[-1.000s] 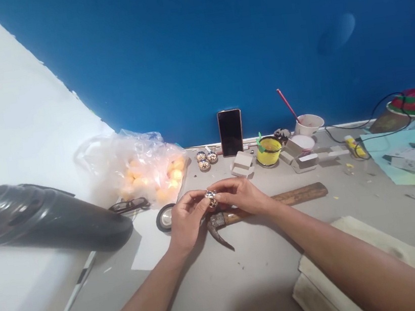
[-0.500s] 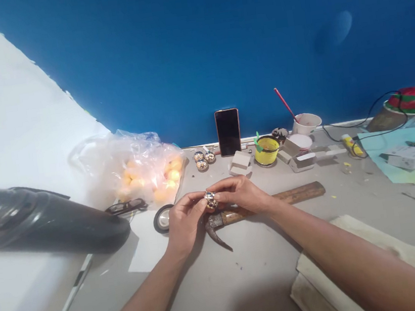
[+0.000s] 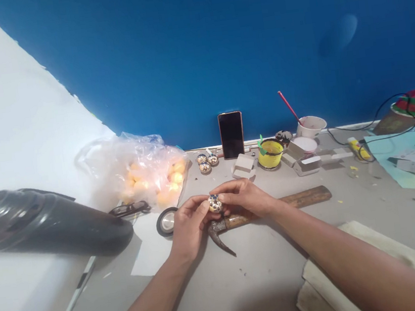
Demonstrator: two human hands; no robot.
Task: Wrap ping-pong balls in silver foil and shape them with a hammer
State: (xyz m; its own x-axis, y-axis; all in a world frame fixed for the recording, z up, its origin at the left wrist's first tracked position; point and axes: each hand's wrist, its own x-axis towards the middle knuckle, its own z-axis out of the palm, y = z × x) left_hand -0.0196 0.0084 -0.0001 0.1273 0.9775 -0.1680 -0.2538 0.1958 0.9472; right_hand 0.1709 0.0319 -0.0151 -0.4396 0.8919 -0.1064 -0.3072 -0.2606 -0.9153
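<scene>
Head camera: a person's left hand and right hand, each nearly closed, pinch a shiny ball between them, close to a hammer lying on the table. A black-edged disc shows just beside the left hand. Farther out, three similar balls cluster near a plastic bag, with a phone propped against the blue wall.

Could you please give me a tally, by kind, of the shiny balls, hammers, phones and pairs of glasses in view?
Shiny balls: 4 (1 held between the left hand and the right hand, 3 clustered on the table)
Hammer: 1
Phone: 1
Pair of glasses: 1
Total: 7
</scene>
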